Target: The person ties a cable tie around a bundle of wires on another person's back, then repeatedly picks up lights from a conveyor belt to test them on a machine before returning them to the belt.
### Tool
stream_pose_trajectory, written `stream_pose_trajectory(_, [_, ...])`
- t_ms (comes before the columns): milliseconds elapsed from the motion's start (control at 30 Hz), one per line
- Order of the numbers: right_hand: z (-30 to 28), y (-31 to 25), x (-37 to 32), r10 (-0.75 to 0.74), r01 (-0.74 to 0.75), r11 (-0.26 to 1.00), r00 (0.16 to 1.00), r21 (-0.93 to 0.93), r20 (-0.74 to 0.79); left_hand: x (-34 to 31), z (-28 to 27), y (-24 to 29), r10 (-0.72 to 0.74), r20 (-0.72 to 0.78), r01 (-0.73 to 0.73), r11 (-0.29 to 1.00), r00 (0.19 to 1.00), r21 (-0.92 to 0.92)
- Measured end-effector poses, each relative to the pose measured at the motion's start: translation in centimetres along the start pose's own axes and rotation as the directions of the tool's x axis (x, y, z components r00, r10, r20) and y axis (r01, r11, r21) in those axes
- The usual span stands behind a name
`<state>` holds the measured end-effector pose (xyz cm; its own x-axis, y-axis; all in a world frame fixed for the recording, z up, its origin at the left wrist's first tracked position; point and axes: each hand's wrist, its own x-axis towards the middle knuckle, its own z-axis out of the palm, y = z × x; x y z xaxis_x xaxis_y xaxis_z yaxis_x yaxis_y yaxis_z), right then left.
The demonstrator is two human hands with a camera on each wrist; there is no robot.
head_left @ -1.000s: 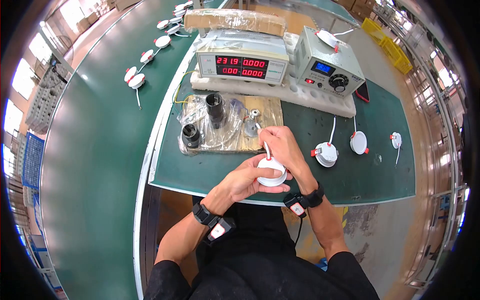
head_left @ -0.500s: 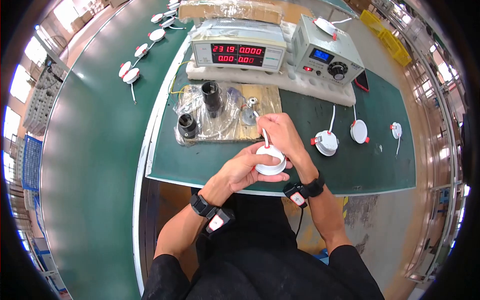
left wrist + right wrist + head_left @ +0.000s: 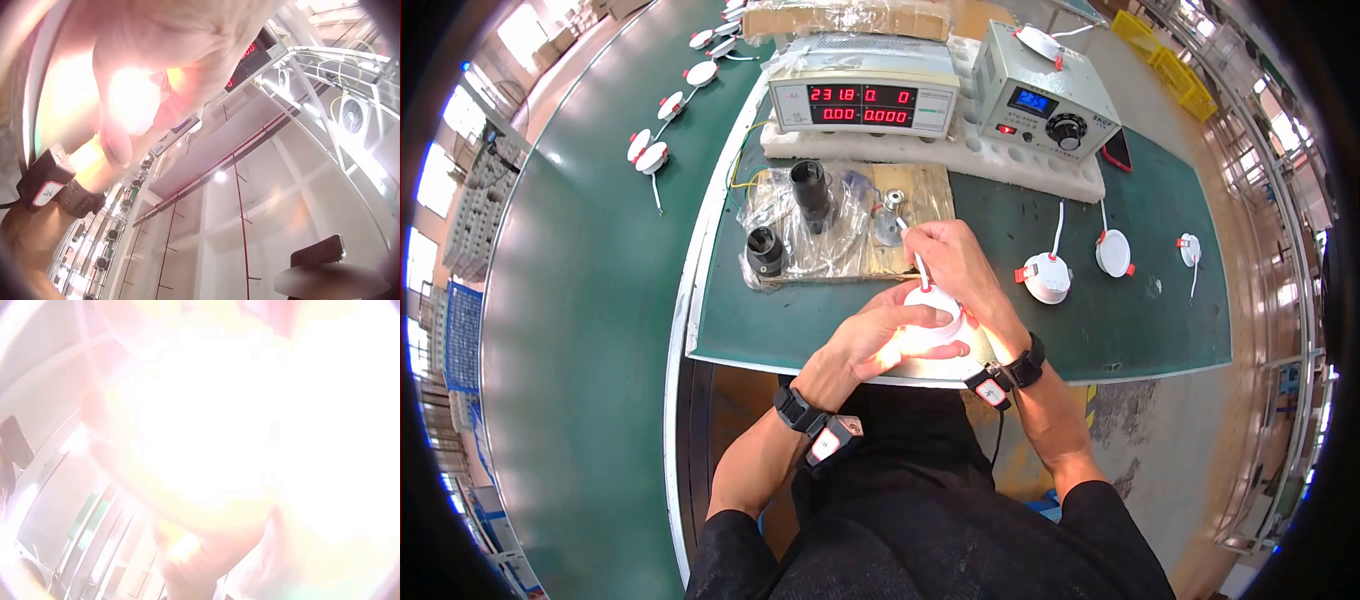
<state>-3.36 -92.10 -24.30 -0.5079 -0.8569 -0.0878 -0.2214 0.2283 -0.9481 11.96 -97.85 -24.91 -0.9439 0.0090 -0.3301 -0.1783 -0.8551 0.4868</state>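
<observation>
A round white downlight (image 3: pixel 930 302) is lit, casting bright light on the fingers and table edge. My left hand (image 3: pixel 875 338) grips it by the sides, thumb across its back. With my right hand (image 3: pixel 950 262) I pinch the white cable (image 3: pixel 922 272) rising from the lamp, its end at the metal post (image 3: pixel 892 204) on the wooden board. In the left wrist view the lit lamp (image 3: pixel 134 100) glows behind the left fingers. Glare washes out most of the right wrist view.
Behind stand a power meter (image 3: pixel 862 107) with red digits and a grey box with a knob (image 3: pixel 1065 132). Two black sockets (image 3: pixel 765 250) sit on the plastic-wrapped board (image 3: pixel 930 190). More downlights lie at right (image 3: pixel 1048 280) and along the green conveyor (image 3: pixel 590 330) at left.
The downlight has gone from dark to brightly lit. Both hands keep their hold on lamp and cable, and the head view has shifted slightly. Some meter digits differ.
</observation>
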Motion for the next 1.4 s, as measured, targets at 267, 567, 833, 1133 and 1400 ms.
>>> stream_pose_trajectory(267, [-0.1,0.3,0.1,0.01,-0.01,1.0,1.0,0.011,0.009,-0.2,-0.6,0.0,-0.013,0.032,0.018,0.981,0.999,-0.192])
stream_pose_trajectory(567, [-1.0,1.4,-0.4,-0.011,0.008,0.999,0.999,0.054,0.053,-0.5,0.2,-0.9,0.099,-0.025,-0.098,0.994,0.995,0.038])
stream_pose_trajectory(833, [-3.2,0.9,-3.5,-0.05,0.042,0.993,0.996,0.106,0.075,-29.7,-4.8,-1.3,0.836,-0.532,-0.167,0.548,0.133,0.819])
stream_pose_trajectory(1133, [-4.4,1.0,-3.2,-0.062,0.058,0.99,0.998,0.131,0.028,-52.8,-11.9,-15.8,0.824,-0.09,0.829,0.559,-0.559,-0.021])
stream_pose_trajectory(1400, [-4.0,-2.6,-5.9,-0.019,0.024,0.995,0.999,0.098,-0.049,-34.7,-13.3,10.7,0.957,-0.179,0.666,-0.019,0.228,0.746])
